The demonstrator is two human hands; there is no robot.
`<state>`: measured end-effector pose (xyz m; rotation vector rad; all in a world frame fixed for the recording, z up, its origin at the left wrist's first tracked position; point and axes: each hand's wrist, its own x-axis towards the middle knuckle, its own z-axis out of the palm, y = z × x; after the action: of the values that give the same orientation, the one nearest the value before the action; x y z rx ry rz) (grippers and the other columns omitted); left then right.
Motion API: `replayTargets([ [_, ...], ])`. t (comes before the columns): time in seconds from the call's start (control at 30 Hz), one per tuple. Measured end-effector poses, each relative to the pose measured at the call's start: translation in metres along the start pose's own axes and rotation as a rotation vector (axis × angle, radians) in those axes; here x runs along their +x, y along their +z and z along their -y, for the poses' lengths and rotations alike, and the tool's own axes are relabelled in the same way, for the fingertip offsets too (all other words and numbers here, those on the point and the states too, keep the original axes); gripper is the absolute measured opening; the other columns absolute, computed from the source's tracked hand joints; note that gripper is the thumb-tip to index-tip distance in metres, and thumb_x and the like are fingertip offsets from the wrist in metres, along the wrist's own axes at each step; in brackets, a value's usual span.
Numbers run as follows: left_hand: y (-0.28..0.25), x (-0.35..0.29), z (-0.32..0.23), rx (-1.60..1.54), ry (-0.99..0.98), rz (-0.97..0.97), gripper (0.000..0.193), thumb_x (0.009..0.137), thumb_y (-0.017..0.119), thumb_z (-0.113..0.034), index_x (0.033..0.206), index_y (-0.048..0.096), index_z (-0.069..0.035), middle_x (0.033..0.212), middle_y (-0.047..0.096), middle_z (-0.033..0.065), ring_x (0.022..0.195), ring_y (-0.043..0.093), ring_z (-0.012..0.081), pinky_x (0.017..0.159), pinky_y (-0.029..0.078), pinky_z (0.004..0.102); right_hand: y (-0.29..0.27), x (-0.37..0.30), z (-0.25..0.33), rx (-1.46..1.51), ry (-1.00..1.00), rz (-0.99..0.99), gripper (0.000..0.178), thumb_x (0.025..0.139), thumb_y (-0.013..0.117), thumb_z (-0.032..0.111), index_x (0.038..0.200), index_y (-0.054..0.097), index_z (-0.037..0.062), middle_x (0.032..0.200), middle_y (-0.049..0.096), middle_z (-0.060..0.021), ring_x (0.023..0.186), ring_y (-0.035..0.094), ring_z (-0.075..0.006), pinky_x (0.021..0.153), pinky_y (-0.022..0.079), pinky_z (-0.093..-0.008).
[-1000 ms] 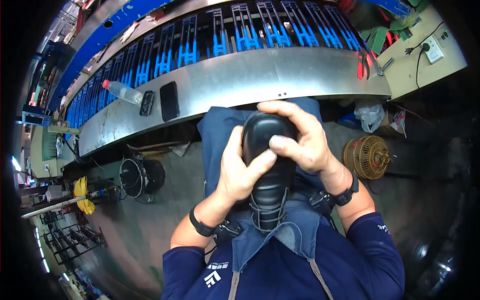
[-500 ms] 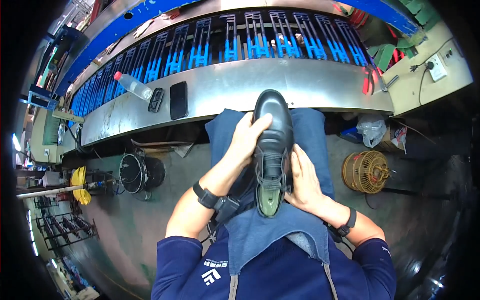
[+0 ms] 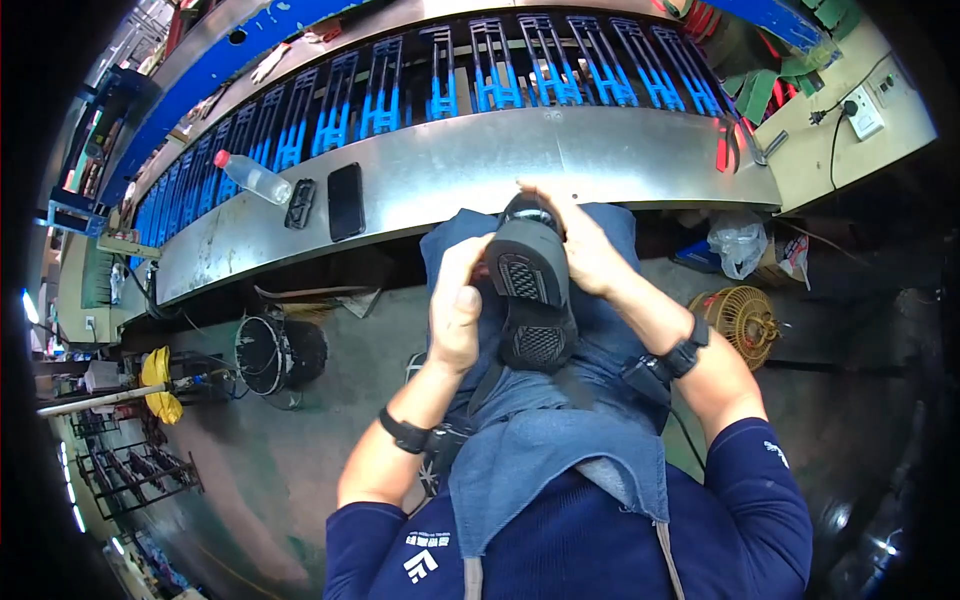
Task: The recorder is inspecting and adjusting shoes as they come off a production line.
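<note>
At the frame's centre, the left hand (image 3: 456,312), thumb raised, and the right hand (image 3: 590,250), fingers bent round its top, clasp a black shoe with a patterned sole (image 3: 530,275)

The shoe's sole (image 3: 528,268) looks like matt black rubber, rough with moulded tread, while its upper (image 3: 527,208) shows a glossy, leather-like black. The desk (image 3: 640,150) is smooth metal with a brushed sheen, stained toward its left end. The smartphone (image 3: 346,202) has a dark, glossy, glass-like face; the bottle (image 3: 258,182) is clear, shiny plastic. Matt, denim-like blue cloth makes the apron (image 3: 560,470). The bag (image 3: 738,243) is thin, crinkled, translucent plastic, and the beam's (image 3: 785,22) blue paint looks chipped.
</note>
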<state>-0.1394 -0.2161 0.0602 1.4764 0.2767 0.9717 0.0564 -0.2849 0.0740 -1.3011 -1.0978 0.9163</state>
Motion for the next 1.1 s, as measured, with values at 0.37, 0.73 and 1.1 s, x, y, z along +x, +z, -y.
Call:
replayTargets([
  [0.37, 0.033, 0.014, 0.005, 0.257, 0.322, 0.419, 0.035, 0.073, 0.082, -0.013, 0.100, 0.064, 0.001, 0.094, 0.069, 0.0136, 0.088, 0.069, 0.0298, 0.076, 0.055, 0.0403, -0.068, -0.019, -0.035, -0.504, 0.094, -0.089, 0.057, 0.093, 0.066, 0.034, 0.134, 0.053, -0.0031, 0.144, 0.047, -0.0226, 0.136, 0.043, -0.0354, 0.114, 0.034, -0.0405],
  [0.73, 0.039, 0.069, 0.042, 0.318, -0.422, 0.244, 0.052, 0.082, 0.080, -0.007, 0.126, 0.055, 0.004, 0.116, 0.048, 0.0103, 0.097, 0.054, 0.0157, 0.086, 0.047, 0.0284, -0.044, -0.031, -0.012, -0.258, 0.149, -0.242, 0.051, 0.082, 0.077, 0.007, 0.127, 0.056, -0.0014, 0.112, 0.055, -0.0139, 0.088, 0.059, -0.0209, 0.079, 0.051, -0.0308],
  [1.1, 0.044, 0.092, 0.051, 0.364, -0.503, 0.278, 0.043, 0.082, 0.080, -0.006, 0.116, 0.054, 0.002, 0.107, 0.051, 0.0116, 0.086, 0.056, 0.0152, 0.071, 0.049, 0.0274, -0.052, -0.015, -0.025, -0.213, 0.193, -0.280, 0.046, 0.080, 0.079, 0.006, 0.120, 0.058, -0.0035, 0.104, 0.056, -0.0126, 0.080, 0.057, -0.0169, 0.071, 0.050, -0.0292],
])
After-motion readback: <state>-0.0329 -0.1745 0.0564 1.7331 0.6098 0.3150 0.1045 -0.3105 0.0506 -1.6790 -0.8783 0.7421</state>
